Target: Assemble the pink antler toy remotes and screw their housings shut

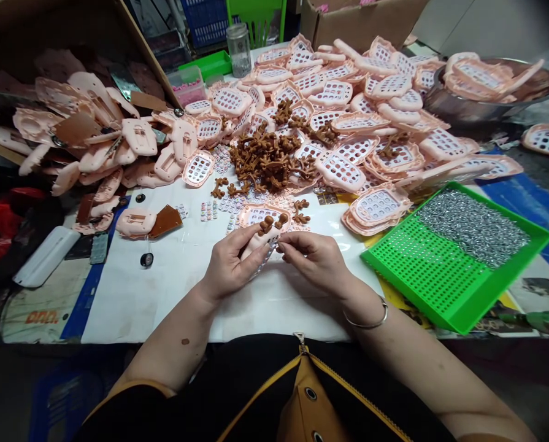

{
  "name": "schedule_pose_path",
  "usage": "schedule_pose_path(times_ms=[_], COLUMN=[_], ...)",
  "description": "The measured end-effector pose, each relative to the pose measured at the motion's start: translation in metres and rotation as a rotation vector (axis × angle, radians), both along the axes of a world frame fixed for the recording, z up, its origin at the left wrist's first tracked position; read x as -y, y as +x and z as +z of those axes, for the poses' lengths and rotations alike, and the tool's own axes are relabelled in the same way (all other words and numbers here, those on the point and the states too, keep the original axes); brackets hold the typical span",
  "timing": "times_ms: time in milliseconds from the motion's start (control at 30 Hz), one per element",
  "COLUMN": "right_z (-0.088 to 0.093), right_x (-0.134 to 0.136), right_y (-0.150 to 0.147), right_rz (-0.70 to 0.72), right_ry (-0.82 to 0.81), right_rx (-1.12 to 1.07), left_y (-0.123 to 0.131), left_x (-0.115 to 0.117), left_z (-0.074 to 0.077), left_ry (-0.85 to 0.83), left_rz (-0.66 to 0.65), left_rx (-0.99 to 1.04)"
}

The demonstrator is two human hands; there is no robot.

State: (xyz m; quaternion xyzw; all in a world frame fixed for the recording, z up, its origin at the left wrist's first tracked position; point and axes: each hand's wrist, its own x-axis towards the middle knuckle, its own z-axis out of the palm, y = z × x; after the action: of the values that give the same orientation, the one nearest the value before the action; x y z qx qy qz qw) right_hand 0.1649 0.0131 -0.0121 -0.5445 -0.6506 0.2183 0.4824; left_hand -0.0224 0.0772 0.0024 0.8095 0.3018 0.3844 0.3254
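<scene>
My left hand [231, 261] is closed round a pale pink plastic shell [254, 244], holding it over the white work surface. Brown knobs of a small figure-like piece [265, 224] stick up at the shell's far end. With thumb and forefinger together, my right hand [311, 258] pinches at the shell's right side; what lies between those fingertips is too small to make out. Just beyond both hands lies another pink shell with a white, holed face [259, 213]. Close to it are loose brown pieces [301, 212] and a heap of the same brown pieces [267, 156].
A big pile of pink shells [343, 95] covers the back. At the right, a green tray [428, 270] holds many small screws [474, 227]. Behind it stands a metal bowl [467, 110]. On the left, shells with wires spill from a cardboard box [152, 61]. A black round part [146, 260] lies nearby.
</scene>
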Motion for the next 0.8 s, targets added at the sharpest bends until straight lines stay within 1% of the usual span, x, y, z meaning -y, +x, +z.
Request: schedule_pose_path(times_ms=[133, 267, 367, 500, 600, 800], right_z=[0.002, 0.002, 0.002, 0.004, 0.007, 0.010], right_x=[0.000, 0.001, 0.000, -0.001, -0.002, -0.003], right_y=[-0.001, -0.002, -0.004, -0.007, -0.009, -0.010], right_rz=[0.006, 0.001, 0.004, 0.045, 0.060, 0.055], right_ry=[-0.014, -0.061, -0.159, -0.323, -0.404, -0.483], right_rx=[-0.043, -0.086, -0.212, -0.455, -0.606, -0.736], left_y=[0.000, -0.001, -0.001, 0.000, 0.002, 0.003], left_x=[-0.001, -0.002, -0.002, -0.001, -0.001, 0.001], left_z=[-0.002, -0.001, -0.001, -0.003, -0.003, -0.001], left_ry=[0.140, 0.188, 0.226, 0.297, 0.341, 0.400], left_rz=[-0.050, -0.095, -0.091, -0.078, -0.073, -0.035], left_rx=[0.010, 0.029, 0.018, 0.006, -0.011, -0.066])
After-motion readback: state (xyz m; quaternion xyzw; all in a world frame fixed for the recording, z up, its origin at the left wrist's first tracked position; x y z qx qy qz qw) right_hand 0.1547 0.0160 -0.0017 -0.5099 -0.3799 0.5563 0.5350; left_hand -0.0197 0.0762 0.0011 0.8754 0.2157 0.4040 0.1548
